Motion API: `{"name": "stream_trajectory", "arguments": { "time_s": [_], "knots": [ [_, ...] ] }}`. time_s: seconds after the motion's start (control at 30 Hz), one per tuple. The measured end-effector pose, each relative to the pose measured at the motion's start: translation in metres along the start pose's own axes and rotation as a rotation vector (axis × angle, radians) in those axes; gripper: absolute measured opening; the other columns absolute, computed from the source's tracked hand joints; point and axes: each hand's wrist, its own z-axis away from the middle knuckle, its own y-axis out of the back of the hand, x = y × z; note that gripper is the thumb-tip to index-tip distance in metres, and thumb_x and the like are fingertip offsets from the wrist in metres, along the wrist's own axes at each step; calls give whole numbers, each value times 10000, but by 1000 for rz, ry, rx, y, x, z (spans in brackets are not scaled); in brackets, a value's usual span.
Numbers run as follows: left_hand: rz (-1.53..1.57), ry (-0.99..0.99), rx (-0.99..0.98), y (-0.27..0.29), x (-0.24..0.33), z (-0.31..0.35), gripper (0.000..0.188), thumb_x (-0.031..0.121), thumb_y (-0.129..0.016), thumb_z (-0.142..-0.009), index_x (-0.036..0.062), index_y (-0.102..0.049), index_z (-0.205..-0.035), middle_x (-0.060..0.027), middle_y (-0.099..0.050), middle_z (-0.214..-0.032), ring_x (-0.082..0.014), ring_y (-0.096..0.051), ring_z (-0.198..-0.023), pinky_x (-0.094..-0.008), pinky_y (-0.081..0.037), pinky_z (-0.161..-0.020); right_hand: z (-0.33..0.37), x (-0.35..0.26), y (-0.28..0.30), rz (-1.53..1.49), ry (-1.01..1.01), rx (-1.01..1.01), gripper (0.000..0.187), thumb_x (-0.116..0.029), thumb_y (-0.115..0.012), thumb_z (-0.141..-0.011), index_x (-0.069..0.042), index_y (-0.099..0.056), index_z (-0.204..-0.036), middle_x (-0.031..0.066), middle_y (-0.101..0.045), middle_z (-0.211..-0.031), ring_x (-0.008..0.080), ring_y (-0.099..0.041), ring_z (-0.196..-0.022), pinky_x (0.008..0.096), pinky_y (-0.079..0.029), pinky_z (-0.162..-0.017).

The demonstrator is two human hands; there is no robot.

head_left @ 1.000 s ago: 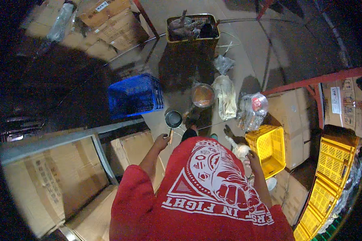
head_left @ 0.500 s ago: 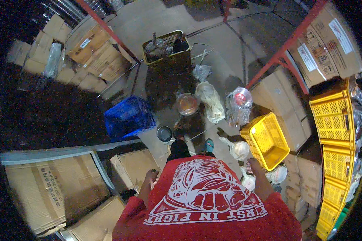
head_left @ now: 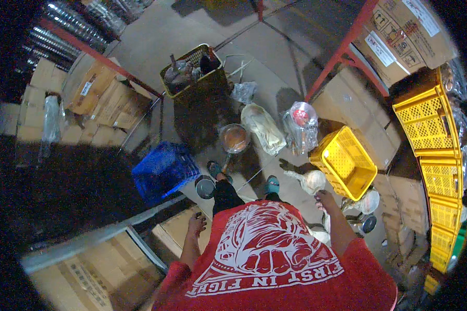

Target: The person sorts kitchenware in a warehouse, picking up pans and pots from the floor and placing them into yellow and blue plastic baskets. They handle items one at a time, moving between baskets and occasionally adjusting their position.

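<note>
My left hand (head_left: 197, 224) hangs beside my red shirt, fingers loosely apart with nothing in them. It is nearest a cardboard box (head_left: 174, 228) on the left. My right hand (head_left: 325, 200) hangs on the other side, its fingers loosely bent and no object visible in them. Just beyond it on the floor lies a round pan in pale wrapping (head_left: 312, 182), its handle pointing left. A yellow plastic crate (head_left: 369, 166) stands right beside that pan. A small dark pan (head_left: 205, 187) rests by my left leg, and a brownish round pan (head_left: 234, 138) lies ahead of my feet.
A blue crate (head_left: 163, 173) sits at the left. Ahead stand a filled yellowish basket (head_left: 194, 88), a long pale wrapped bundle (head_left: 263, 129) and a plastic-wrapped stack (head_left: 301, 127). Red rack posts (head_left: 342, 52), cartons (head_left: 358, 109) and stacked yellow crates (head_left: 425, 122) line the right side.
My left foot has come into view further forward. The view has shifted and turned slightly. Both arms have swung a little, and the right hand is now nearer the wrapped pan.
</note>
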Motion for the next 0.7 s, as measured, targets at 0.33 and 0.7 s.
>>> {"name": "stream_trajectory", "arguments": {
  "time_s": [0.33,0.7],
  "knots": [
    [-830,-98,-103,80,102,-135,414,144,-636,-894,26,-579,-1286,-95,-676,-832,-207,-636,-623,-368,-510,-485,-15,-7,-85,62,96,141,312,-303,-605,-940,-93,-598,-1171,54,-616,-860,151,-584,-580,337,-491,-497],
    [-709,-341,-41,15,372,-170,490,305,-665,-896,-58,-607,-1220,-186,-705,-1096,-287,-683,-982,-387,-529,-836,34,-73,-246,-57,-105,56,458,-246,-619,-960,-30,-523,-1352,104,-673,-974,172,-660,-700,306,-515,-550]
  ]
}}
